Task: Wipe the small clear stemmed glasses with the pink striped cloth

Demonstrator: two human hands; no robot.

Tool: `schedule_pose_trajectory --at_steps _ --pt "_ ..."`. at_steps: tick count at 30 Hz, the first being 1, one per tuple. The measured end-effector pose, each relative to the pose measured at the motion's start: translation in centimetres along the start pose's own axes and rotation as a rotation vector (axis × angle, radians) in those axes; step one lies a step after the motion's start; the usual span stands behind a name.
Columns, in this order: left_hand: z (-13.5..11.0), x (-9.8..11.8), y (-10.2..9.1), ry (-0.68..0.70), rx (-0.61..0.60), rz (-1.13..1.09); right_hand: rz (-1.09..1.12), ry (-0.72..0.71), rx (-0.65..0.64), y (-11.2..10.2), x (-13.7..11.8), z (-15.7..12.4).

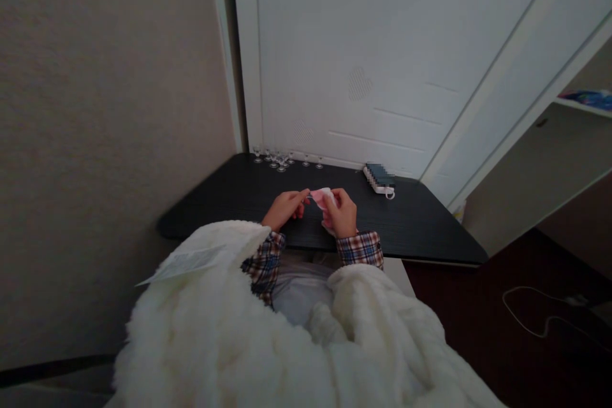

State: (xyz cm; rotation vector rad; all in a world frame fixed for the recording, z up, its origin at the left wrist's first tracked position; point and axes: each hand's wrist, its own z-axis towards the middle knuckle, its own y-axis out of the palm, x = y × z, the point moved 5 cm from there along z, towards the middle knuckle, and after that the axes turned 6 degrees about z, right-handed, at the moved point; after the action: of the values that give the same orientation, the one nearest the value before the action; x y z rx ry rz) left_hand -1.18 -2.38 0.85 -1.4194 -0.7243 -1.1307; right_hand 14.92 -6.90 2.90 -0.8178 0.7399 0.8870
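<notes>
Over the middle of the black tabletop point(215, 191), my left hand point(285, 208) is closed in a pinch, its fingertips on a small thing that is too small to make out. My right hand point(343, 214) is closed on a pink and white cloth point(321, 197). The cloth reaches across to the fingertips of my left hand, and part of it hangs below my right palm. Behind my left hand, toward the back edge, stand several tiny clear stemmed glasses point(282, 163), some close together.
A dark and white box-like device with a loop point(380, 178) lies at the back right. A white panel door point(335, 44) rises behind the table, and a wall point(119, 76) borders the left. Fluffy cream fabric point(229, 331) covers my lap. A white cable point(526, 328) lies on the floor.
</notes>
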Motion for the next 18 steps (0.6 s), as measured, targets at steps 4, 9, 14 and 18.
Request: schedule_pose_trajectory --at_steps 4,9,14,18 --pt "0.07 -0.03 0.15 0.023 0.019 0.004 -0.011 0.003 0.003 -0.06 0.27 0.16" --pt "0.10 -0.11 0.04 0.038 0.034 0.017 -0.013 0.019 -0.022 -0.02 0.18 0.01" --pt "0.29 -0.37 -0.03 0.038 0.032 0.028 -0.026 0.003 -0.027 -0.02 0.05 -0.13" --pt "0.42 -0.65 -0.03 0.039 0.030 0.030 -0.007 0.011 -0.031 0.07 0.26 -0.06"
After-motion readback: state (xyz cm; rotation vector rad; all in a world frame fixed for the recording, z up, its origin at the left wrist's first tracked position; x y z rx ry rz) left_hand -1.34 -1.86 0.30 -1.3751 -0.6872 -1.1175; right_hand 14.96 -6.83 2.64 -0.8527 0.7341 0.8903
